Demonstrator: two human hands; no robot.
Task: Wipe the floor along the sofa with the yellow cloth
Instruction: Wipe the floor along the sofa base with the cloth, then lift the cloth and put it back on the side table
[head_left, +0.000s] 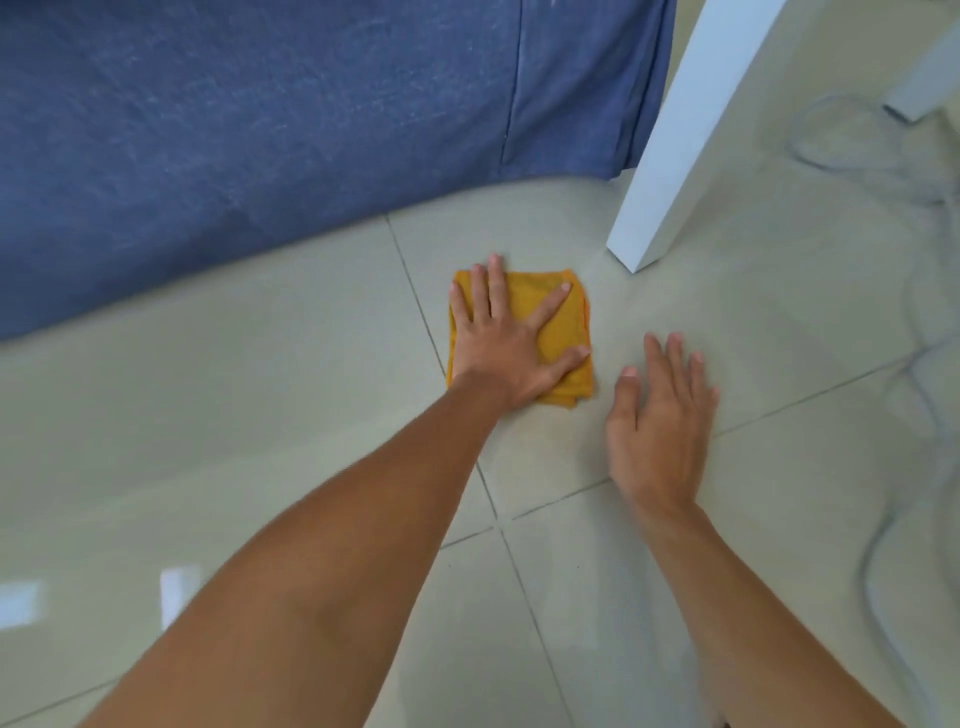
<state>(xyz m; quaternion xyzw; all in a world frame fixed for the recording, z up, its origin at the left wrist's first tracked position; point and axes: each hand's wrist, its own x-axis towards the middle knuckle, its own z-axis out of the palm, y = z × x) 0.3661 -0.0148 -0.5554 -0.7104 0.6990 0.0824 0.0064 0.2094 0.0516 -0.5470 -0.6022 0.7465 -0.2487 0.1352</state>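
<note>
- Both hands are down near the floor: I see my left hand (506, 345) spread flat, palm down, fingers fanned, pressing on the yellow cloth (563, 332) without curling around it; my right hand (660, 421) is flat too, fingers straight and together, gripping nothing, though I cannot tell whether it rests on the tile or hangs just above it.
- I read the cloth as a mustard-yellow square folded into several layers, the stacked edges showing at its near corner, with a thin orange stitched border along its right side.
- Under it I see the floor (260, 415) of large pale grey-green glossy tiles with darker grout lines; bright patches of reflected light sit at lower left.
- I see the sofa (260, 130) in blue fabric filling the upper left, its cover reaching down to the tiles.
- To the right of the sofa, a white furniture leg (670, 156) stands on the floor, slanted in my view, and a pale cable (883, 525) loops over the tiles at far right.
- I place the cloth on the tiles in front of the sofa, near the white leg's foot, straddling a grout line; my left hand covers its left half, and my right hand lies just beside it to the right, apart from it.
</note>
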